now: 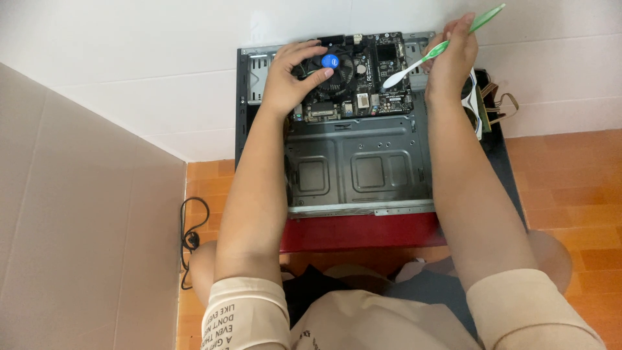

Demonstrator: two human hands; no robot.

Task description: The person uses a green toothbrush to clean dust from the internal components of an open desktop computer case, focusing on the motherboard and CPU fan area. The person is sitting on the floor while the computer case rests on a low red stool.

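An open grey computer case [353, 172] lies flat on a red stool [359, 232]. A black motherboard [382, 78] sits at its far end, with a round cooler fan that has a blue centre [331, 61]. My left hand [291, 78] rests on the fan, thumb beside the blue centre. My right hand [451, 61] holds a green and white toothbrush [440, 46], its white head touching the motherboard near the right edge.
A white tiled wall rises behind the case and a beige wall panel stands at the left. A black cable [189, 240] lies on the orange tiled floor. Loose parts and a brown strap [495, 104] sit right of the case.
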